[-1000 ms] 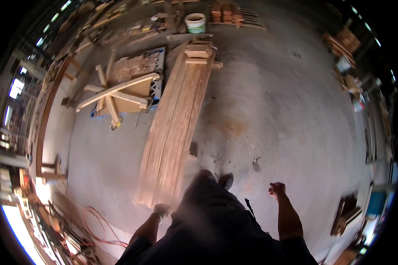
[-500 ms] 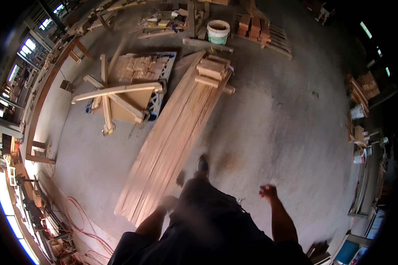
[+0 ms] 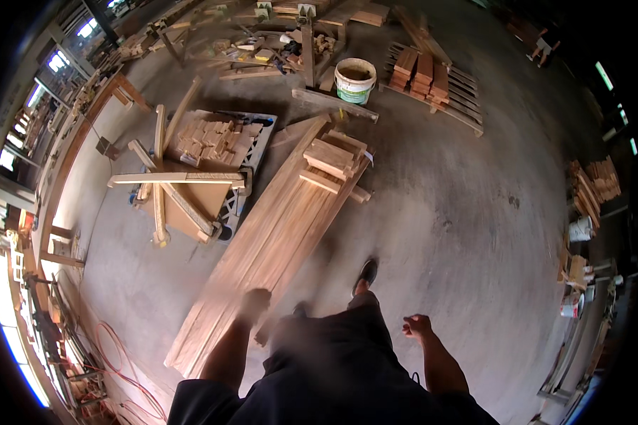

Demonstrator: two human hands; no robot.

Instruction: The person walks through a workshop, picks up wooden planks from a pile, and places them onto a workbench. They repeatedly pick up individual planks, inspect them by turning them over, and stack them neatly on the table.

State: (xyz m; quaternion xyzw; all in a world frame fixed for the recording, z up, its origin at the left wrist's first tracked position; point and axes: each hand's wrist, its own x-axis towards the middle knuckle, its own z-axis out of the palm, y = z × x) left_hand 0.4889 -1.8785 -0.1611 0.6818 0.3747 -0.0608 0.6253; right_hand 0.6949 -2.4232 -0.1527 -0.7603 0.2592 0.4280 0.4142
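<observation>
My left hand [image 3: 255,303] hangs over the near part of several long wooden boards [image 3: 245,265] laid side by side on a low support. It is dark and blurred, so its fingers cannot be read, and I cannot tell whether it touches the wood. Short wooden blocks [image 3: 329,157] are stacked across the far end of the boards. My right hand [image 3: 418,325] swings over the concrete floor on the right, its fingers curled in and nothing visible in them.
Left of the boards, crossed timber beams [image 3: 184,177] lie beside small wood pieces [image 3: 209,139] on a pallet. A white bucket [image 3: 354,81] and a pallet of reddish boards [image 3: 422,74] stand ahead. An orange hose [image 3: 114,347] coils at lower left. Someone [image 3: 543,46] is far off at upper right.
The boards and pallets have shifted lower in view. My right foot now shows in front, and my left hand has swung forward over the boards. My right hand moved slightly left and down in the picture.
</observation>
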